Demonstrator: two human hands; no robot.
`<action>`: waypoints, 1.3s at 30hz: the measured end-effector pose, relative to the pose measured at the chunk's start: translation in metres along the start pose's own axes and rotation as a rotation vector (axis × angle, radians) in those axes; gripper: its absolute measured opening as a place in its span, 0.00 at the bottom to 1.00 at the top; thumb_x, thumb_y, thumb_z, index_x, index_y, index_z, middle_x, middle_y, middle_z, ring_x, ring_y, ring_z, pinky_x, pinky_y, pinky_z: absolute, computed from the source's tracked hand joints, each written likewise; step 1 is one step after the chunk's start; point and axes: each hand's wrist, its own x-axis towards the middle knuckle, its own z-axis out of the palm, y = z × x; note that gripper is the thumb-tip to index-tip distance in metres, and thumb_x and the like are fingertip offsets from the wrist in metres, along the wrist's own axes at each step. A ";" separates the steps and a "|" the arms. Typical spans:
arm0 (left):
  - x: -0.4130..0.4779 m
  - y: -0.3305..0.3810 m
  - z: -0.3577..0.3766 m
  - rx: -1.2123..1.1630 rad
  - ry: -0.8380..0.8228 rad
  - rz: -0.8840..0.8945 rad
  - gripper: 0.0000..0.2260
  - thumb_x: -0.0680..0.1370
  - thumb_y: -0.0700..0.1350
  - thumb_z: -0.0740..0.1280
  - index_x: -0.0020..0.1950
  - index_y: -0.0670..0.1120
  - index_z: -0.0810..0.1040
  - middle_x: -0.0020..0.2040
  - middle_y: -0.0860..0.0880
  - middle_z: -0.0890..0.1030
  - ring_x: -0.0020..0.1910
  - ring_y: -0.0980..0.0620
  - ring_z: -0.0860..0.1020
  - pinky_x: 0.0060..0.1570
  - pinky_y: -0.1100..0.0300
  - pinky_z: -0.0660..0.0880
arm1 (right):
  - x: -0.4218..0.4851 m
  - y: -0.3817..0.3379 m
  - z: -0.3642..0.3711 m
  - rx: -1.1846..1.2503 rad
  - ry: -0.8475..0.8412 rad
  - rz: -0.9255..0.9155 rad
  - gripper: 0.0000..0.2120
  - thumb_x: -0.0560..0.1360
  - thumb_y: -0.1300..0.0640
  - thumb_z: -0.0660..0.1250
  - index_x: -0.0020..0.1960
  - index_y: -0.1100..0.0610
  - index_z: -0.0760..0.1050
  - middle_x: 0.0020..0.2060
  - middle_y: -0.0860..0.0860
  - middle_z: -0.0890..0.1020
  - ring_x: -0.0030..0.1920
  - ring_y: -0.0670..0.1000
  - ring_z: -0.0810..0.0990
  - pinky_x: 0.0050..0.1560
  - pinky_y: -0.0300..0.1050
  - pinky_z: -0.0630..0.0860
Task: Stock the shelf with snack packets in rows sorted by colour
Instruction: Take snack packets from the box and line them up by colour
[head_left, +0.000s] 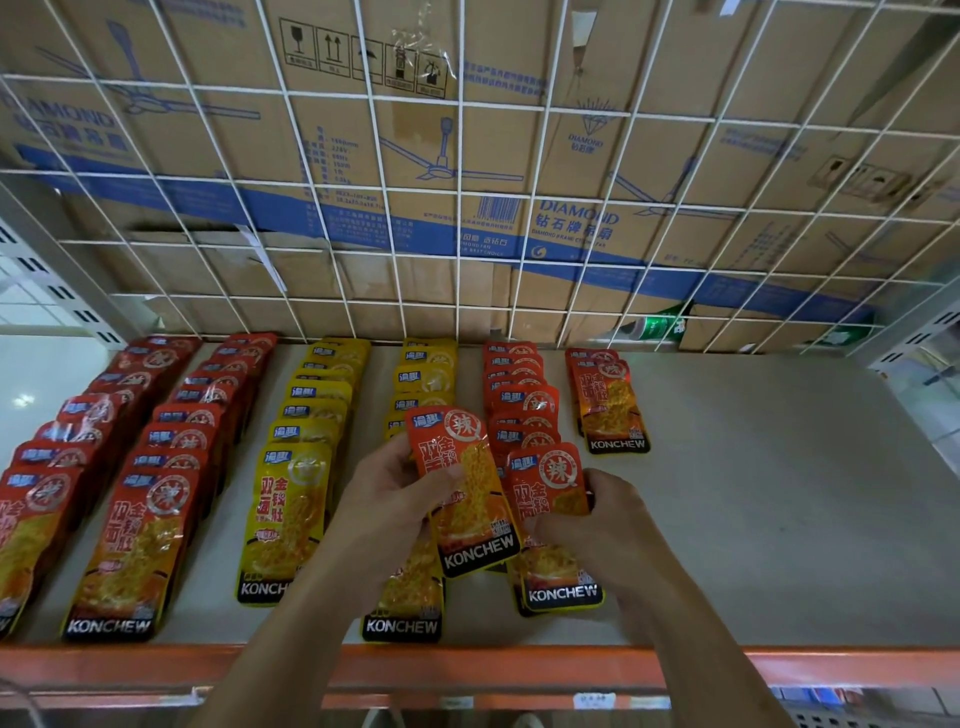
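Orange metal rail (156, 662) runs along the near edge of a pale shelf (779, 493), seen from above by a person reaching in with both bare hands. Left hand (395, 493) is raised a little above the shelf and grips an orange packet (470, 499) by its left edge, thumb across the front, so the packet stands tilted over the gap between two rows. Right hand (605, 525) is just beside it, fingers curled round the right edge of the front packet (553, 525) of the orange row (519, 405), which lies flat on the shelf. The two hands are close but hold separate packets. All packets carry the word KONCHEW along the bottom and lie overlapped in rows running from front to back. From left to right there are two red rows (171, 447), then two yellow rows (306, 431), the second partly hidden under the left arm, then the orange row, then a short row (610, 410) of two orange packets near the back. The right part of the shelf is bare board. Behind the rows rises a white wire grid (460, 291), and behind it stand brown cardboard boxes (363, 156) printed in blue with ceiling fans and the word DIAMOND.
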 end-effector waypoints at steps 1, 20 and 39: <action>0.000 0.000 0.001 -0.001 0.003 -0.002 0.09 0.76 0.43 0.70 0.54 0.54 0.81 0.48 0.48 0.84 0.53 0.39 0.80 0.56 0.37 0.74 | -0.001 0.000 -0.001 -0.003 -0.009 -0.002 0.18 0.64 0.60 0.78 0.52 0.52 0.78 0.43 0.48 0.86 0.42 0.50 0.85 0.50 0.54 0.82; -0.011 -0.002 0.003 -0.043 0.010 -0.009 0.10 0.77 0.40 0.68 0.55 0.53 0.79 0.47 0.50 0.85 0.50 0.46 0.83 0.56 0.39 0.77 | -0.014 0.010 0.004 -0.087 0.134 -0.122 0.17 0.68 0.55 0.77 0.54 0.50 0.76 0.43 0.44 0.82 0.42 0.42 0.81 0.37 0.33 0.74; -0.013 0.000 -0.001 -0.055 0.010 -0.005 0.10 0.77 0.39 0.68 0.55 0.51 0.79 0.46 0.48 0.85 0.49 0.45 0.83 0.53 0.40 0.77 | -0.006 0.001 0.012 0.043 0.140 -0.060 0.14 0.66 0.62 0.75 0.49 0.51 0.78 0.39 0.47 0.85 0.38 0.46 0.84 0.39 0.42 0.79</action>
